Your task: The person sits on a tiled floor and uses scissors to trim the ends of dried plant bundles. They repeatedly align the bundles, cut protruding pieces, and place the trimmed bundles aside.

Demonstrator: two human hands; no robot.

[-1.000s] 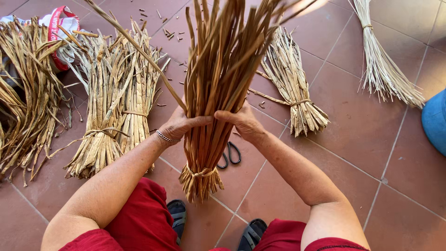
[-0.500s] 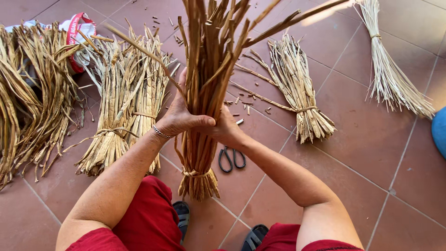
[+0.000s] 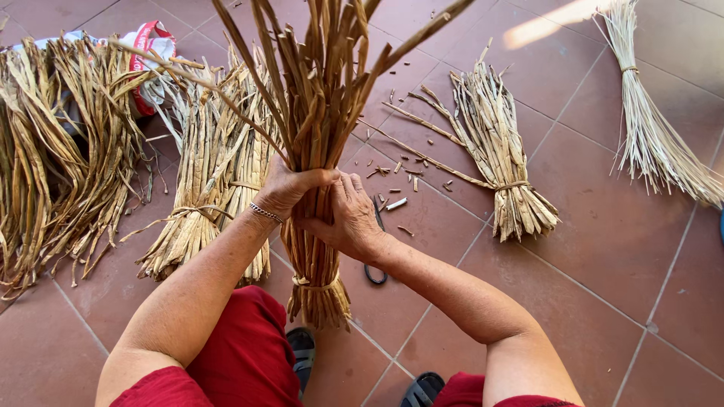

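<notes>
An upright bundle of dried brown reed stalks (image 3: 317, 105) stands on the tiled floor between my knees, tied with a strand near its lower end (image 3: 315, 285). My left hand (image 3: 288, 188), with a thin bracelet on the wrist, grips the bundle's middle from the left. From the right, my right hand (image 3: 343, 215) wraps the same stalks just below. Black scissors (image 3: 375, 273) lie on the floor right behind my right hand, partly hidden.
Tied reed bundles lie at left (image 3: 215, 181), at centre right (image 3: 501, 162) and at far right (image 3: 652, 120). A loose heap of stalks (image 3: 53, 166) covers a red and white bag (image 3: 147, 64). Small cuttings (image 3: 396, 185) dot the tiles. My sandalled feet (image 3: 303, 350) show below.
The view has shifted, so the bundle and hands sit slightly lower and left. Both hands have kept their grip on the stalks, the right one sliding a little lower.
</notes>
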